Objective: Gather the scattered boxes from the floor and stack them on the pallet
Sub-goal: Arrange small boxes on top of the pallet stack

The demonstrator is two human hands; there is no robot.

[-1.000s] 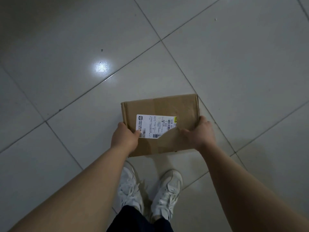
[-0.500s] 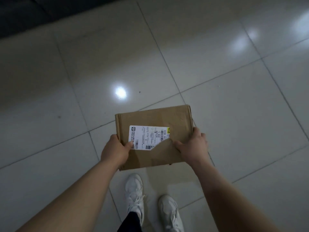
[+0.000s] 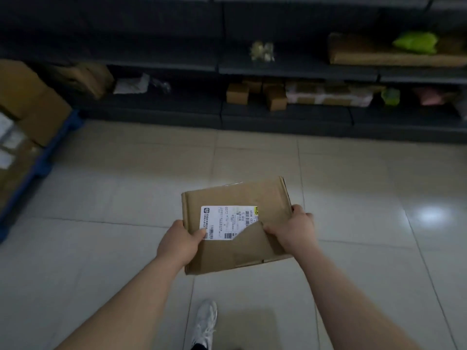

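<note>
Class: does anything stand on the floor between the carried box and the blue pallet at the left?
Nothing visible does: only floor tiles lie between the box and the pallet, which already bears cartons.

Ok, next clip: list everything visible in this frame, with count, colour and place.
flat brown cardboard box: one, brown with white label, centre, held off the floor
blue pallet: one, blue, left edge, on the floor
brown cardboard cartons: several, brown, stacked on the pallet
dark shelving unit: one, dark grey, across the back
small brown cardboard boxes: several, brown, lower shelf, middle
white-taped parcel: one, brown and white, lower shelf
large flat brown parcel: one, brown, upper shelf, right
green bags: two, green, one per shelf, right
pale tiled floor: one, beige, underfoot
white shoe: one, white, bottom centre
left hand: one, grips the box's left edge, thumb on the label
right hand: one, grips the box's right edge
</note>
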